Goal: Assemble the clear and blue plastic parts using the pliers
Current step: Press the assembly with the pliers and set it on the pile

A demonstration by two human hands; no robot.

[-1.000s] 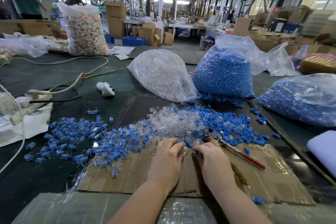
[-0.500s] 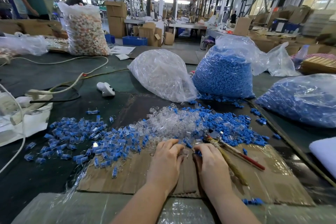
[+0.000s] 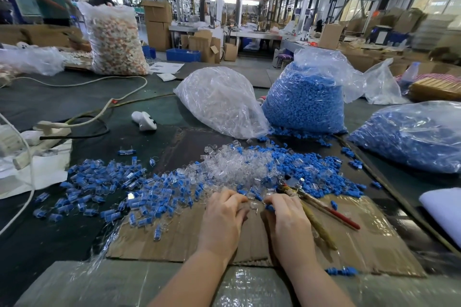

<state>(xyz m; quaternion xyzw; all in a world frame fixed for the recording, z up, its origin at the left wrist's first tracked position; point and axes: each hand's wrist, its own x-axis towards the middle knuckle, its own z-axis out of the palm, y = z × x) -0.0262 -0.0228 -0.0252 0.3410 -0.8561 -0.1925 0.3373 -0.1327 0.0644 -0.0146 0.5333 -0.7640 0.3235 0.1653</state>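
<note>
both hands work at the near edge of the loose clear and blue plastic parts (image 3: 239, 169) on the tabletop: the right hand (image 3: 287, 217) pinches a blue part (image 3: 270, 207), the left hand (image 3: 222, 214) curls its grip over a clear piece (image 3: 252, 203), and the pliers (image 3: 316, 207) lie unheld just beside the right. it seems best to seat the two squarely by hand before squeezing. no readable writing shows on the parts or bags.

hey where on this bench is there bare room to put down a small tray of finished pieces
Bare cardboard sheet lies left of the left hand, below the assembled blue-and-clear pieces. Another bare patch lies right of the pliers, toward the cardboard's right edge. It is crowded ahead of both hands: the clear parts pile and loose blue parts.
</note>
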